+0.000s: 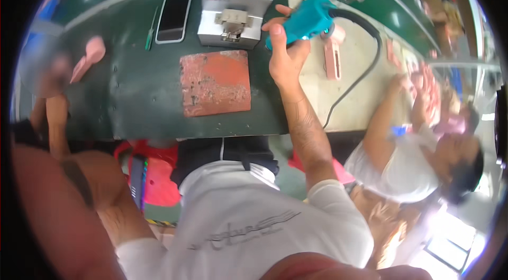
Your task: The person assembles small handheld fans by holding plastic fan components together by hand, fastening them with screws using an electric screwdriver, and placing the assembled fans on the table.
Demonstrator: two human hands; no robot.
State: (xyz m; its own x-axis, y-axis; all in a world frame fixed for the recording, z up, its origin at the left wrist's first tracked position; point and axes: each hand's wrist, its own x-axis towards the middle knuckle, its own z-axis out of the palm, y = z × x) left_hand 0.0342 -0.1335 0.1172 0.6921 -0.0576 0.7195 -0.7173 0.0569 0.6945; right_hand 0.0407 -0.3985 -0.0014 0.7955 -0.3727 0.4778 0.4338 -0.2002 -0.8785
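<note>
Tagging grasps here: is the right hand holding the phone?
No, the right hand is holding the teal corded tool, while the phone lies on the dark green bench.

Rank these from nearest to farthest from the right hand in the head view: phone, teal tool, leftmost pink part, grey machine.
1. Teal tool: in the right hand.
2. Grey machine: just left of that hand.
3. Phone: left of the machine.
4. Leftmost pink part: toward the bench's left end.
</note>
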